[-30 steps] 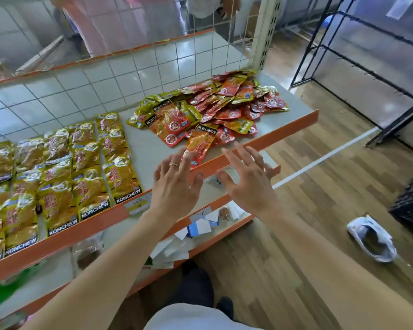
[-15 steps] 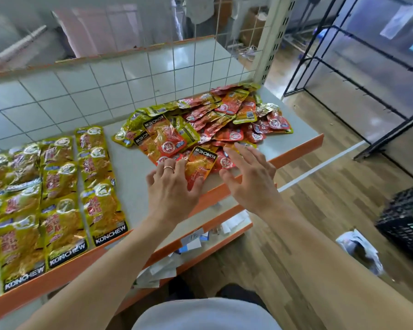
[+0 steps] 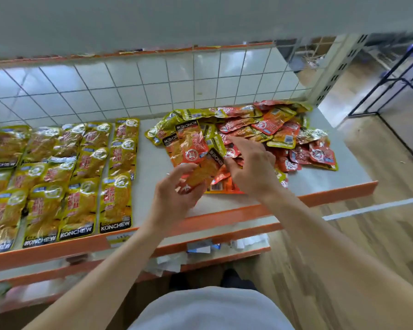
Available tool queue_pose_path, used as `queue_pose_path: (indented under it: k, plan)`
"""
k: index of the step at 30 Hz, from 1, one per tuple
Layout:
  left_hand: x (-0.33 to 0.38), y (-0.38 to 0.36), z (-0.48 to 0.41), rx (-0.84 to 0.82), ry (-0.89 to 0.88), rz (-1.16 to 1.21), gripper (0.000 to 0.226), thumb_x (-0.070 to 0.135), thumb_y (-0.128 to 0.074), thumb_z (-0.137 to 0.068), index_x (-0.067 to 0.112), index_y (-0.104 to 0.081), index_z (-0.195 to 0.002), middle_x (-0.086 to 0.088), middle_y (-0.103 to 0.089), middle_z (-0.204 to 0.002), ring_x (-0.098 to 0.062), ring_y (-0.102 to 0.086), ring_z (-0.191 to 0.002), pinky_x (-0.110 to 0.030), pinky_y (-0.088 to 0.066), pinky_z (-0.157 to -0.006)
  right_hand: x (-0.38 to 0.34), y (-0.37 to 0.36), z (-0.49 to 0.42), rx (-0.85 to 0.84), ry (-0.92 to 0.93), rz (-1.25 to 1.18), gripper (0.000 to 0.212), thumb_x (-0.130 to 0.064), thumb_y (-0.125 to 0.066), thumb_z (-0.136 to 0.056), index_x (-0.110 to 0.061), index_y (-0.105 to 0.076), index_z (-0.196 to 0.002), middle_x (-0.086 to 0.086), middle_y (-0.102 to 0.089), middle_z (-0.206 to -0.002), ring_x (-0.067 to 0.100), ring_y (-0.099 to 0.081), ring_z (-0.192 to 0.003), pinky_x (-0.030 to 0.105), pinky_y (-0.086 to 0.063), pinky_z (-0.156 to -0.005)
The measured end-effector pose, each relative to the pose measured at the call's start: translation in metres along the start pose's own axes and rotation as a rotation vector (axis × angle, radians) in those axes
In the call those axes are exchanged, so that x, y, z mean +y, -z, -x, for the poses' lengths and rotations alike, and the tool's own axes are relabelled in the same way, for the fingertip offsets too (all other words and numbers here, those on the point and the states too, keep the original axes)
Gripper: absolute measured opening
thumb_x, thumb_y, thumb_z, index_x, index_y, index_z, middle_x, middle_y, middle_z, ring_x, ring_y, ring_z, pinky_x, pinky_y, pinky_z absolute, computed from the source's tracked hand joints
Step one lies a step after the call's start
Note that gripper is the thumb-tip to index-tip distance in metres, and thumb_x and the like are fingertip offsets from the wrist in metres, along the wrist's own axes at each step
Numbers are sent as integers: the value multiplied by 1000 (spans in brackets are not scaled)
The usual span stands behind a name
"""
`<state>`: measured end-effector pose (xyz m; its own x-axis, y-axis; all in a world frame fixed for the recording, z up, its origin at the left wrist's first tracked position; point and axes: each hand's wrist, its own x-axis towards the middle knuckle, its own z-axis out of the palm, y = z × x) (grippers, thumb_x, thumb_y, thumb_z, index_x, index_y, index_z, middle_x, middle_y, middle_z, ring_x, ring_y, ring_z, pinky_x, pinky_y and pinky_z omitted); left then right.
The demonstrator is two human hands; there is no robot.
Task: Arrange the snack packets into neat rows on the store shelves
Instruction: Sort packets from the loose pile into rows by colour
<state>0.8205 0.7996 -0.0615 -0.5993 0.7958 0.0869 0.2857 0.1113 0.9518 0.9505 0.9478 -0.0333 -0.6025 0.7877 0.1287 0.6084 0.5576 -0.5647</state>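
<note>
Between rows and pile, bare shelf; left hand around packet.

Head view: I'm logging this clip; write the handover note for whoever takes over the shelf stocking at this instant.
Left hand: grips one orange packet, held at the pile's near edge.
Right hand: over the pile, fingers curled beside that packet; grip unclear.
Done: yellow packets lie in neat rows on the left part of the shelf.
Left: the loose pile of red, orange and yellow packets on the right needs laying out in rows.
</note>
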Motion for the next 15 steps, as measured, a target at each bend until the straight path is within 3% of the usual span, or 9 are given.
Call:
queue_pose_path:
  k: [3,6,11,15]
  plan:
    - [12,3,-1,165,191,252,39,-2,-76,-81,20,-68,-112,13,-76,-87,-4,-72,-74,-22,-57,-62,2,8,-22,-58,65,15,50,-31,-59,-96,-23,-49,-145,-3,-53,-145,18,-41,-136,31,-19,-97]
    - [19,3,3,232,252,319,42,0,-72,-87,9,-64,-126,-6,-76,-89,-24,-75,-71,-34,-62,-58,3,10,-48,-112,142,31,50,-29,-59,-95,-21,-50,-144,-1,-54,-144,21,-43,-135,39,-24,-104]
    - [27,-3,16,221,236,276,49,-6,-64,-92,25,-51,-128,-6,-70,-104,-28,-76,-77,-37,-62,-63,-3,-9,-105,-198,250,185,52,-21,-57,-94,-16,-46,-144,6,-53,-141,27,-42,-133,46,-29,-105]
    - [32,4,24,274,250,231,49,-8,-67,-89,20,-48,-125,-9,-69,-104,-27,-76,-76,-41,-63,-63,-10,-30,-144,-309,250,343,51,-18,-52,-93,-15,-43,-143,9,-50,-142,30,-41,-133,55,-29,-111]
